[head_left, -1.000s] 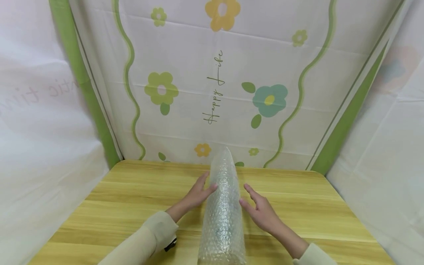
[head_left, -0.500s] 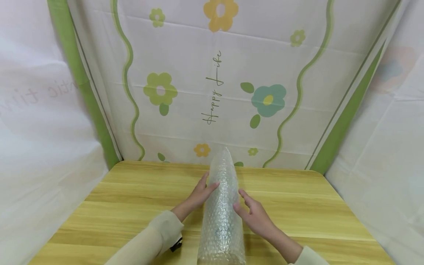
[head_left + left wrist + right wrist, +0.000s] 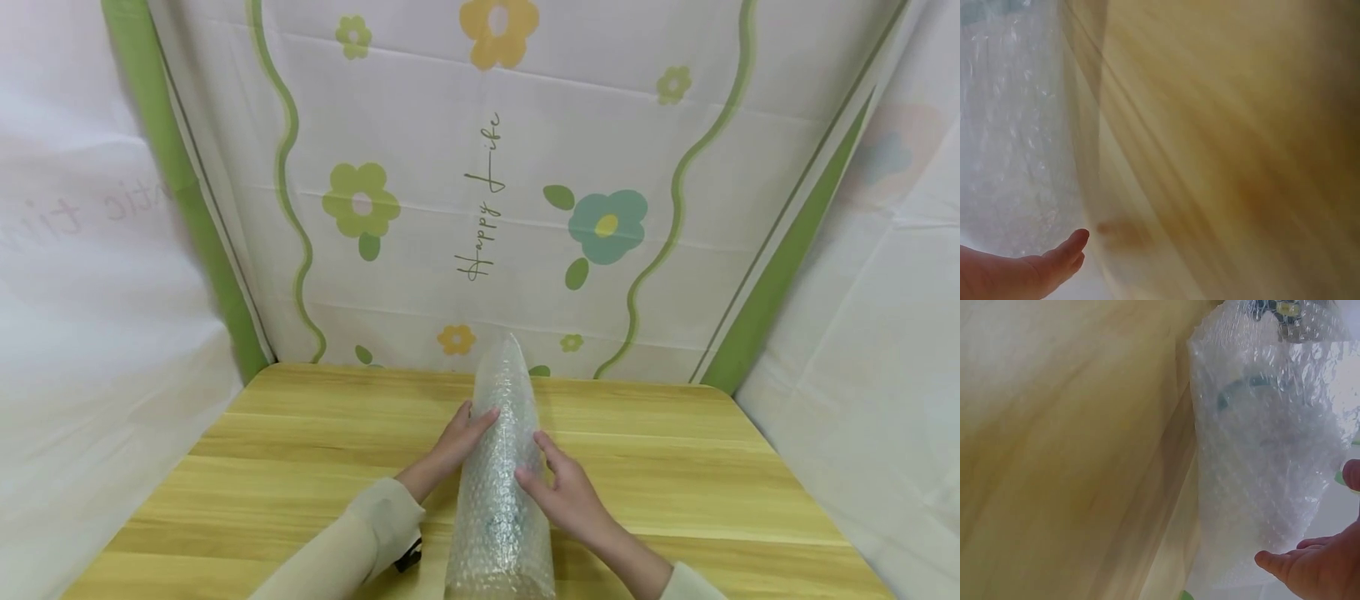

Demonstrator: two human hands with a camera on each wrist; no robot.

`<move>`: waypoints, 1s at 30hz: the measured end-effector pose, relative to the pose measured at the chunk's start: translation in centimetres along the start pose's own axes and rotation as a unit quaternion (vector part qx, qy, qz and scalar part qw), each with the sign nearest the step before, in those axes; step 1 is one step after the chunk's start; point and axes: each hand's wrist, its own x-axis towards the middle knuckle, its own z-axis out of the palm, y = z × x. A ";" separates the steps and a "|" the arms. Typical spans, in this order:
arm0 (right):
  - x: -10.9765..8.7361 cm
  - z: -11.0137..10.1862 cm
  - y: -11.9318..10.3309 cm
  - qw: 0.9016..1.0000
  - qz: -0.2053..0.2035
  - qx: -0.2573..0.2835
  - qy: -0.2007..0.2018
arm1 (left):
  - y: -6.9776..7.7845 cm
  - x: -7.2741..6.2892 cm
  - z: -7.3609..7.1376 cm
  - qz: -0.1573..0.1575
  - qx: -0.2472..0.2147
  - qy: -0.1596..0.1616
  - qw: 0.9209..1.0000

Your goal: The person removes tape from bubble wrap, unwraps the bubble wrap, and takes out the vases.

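Observation:
A long bundle of clear bubble wrap [image 3: 501, 508] reaches from the bottom of the head view up past the table's back edge, narrowing to a pointed far end. A teal, curved shape shows faintly through the wrap [image 3: 1254, 456] in the right wrist view. My left hand [image 3: 459, 437] rests along its left side, thumb laid over the top and fingers partly hidden behind it. On the right side, my right hand [image 3: 566, 492] has its thumb and extended fingertips at the wrap. Extended fingers of the left hand [image 3: 1029, 272] also show beside the wrap in the left wrist view.
Under the bundle is a wood-grain table [image 3: 697, 500]. A white curtain [image 3: 420, 125] with printed flowers hangs behind it, and white fabric walls [image 3: 97, 333] stand at both sides. A black strap [image 3: 408, 556] shows below the left sleeve.
My right hand has moved left, from beside the bundle to its right side, thumb now over the wrap. My left hand has shifted slightly right along the wrap. The bundle stays nearly still.

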 end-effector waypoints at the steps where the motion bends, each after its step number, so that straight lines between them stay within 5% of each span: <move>1: 0.0 0.1 0.0 1.000 0.003 0.001 0.001 | 0.0 0.0 0.1 -0.003 -0.001 0.001 1.000; 14: -0.1 0.8 -0.4 0.999 0.041 -0.005 0.014 | 0.0 0.1 0.8 0.005 -0.070 0.001 0.998; 30: 0.0 0.3 -0.2 0.999 0.036 -0.006 0.005 | 0.1 0.0 1.3 0.003 -0.039 -0.001 0.999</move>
